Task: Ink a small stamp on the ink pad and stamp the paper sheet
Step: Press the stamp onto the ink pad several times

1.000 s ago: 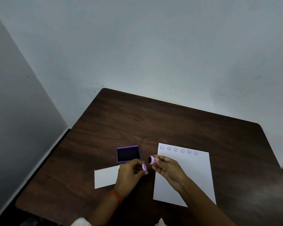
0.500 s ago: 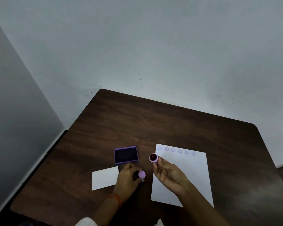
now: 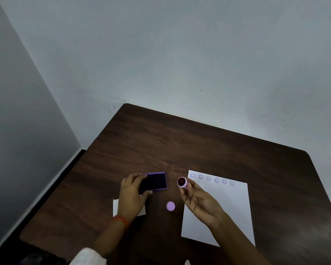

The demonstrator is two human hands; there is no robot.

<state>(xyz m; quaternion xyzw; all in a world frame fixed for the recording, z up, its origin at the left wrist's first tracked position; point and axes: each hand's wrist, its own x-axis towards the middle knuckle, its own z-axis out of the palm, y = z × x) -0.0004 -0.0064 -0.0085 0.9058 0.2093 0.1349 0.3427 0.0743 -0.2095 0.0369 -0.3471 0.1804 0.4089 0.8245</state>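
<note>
A small pink stamp is pinched in the fingers of my right hand, its dark red face turned up toward the camera, between the ink pad and the paper. The purple ink pad lies open on the table, and my left hand grips its left side between fingers and thumb. The stamp's round pink cap lies on the table between my hands. The white paper sheet lies to the right, with a row of several faint purple round prints along its top edge.
A small white card lies partly under my left wrist. The dark wooden table stands against a pale wall, with a gap and floor at its left edge.
My left hand set the pink cap down on the table and moved up-left to take hold of the ink pad. My right hand kept the stamp raised, face up.
</note>
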